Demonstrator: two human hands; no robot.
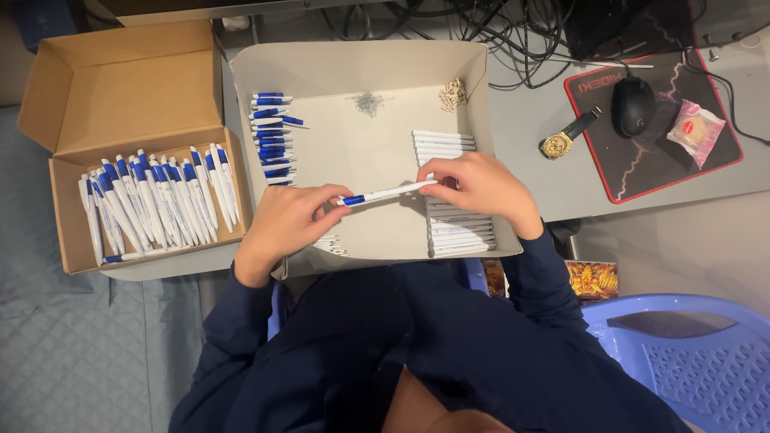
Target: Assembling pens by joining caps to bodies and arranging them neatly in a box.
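Head view, the only one: both hands are over a shallow grey tray point(481, 64) in the middle of the desk point(529, 136). The left hand point(285, 220) is curled shut on the blue end of a white-and-blue pen point(385, 193). The right hand point(481, 186) pinches the white end w/ its fingertips. The pen lies approx. level between them, just above the tray's floor near its front edge.

Progress, judged from how things lie: a cardboard box point(120, 88) at the desk's left edge holds a full row of finished pens point(152, 200), so a good share looks done. Still left in the tray: blue pen parts point(271, 136) stacked along its left wall, white barrels point(449, 192) stacked along its right side and partly under the right hand, a small heap of metal springs point(367, 102) near the back, and a little pile of pale small bits point(453, 94) in the back right corner. Can't tell the exact count.

Around: a wristwatch point(565, 138), a black mouse point(634, 106) on a dark mouse pad point(650, 176) and a wrapped snack point(695, 131) sit toward the desk's right edge, cables point(497, 32) along the back edge. A blue plastic chair point(690, 361) stands at lower right. Nothing blocks the hands; the tray's walls are the only thing near them.
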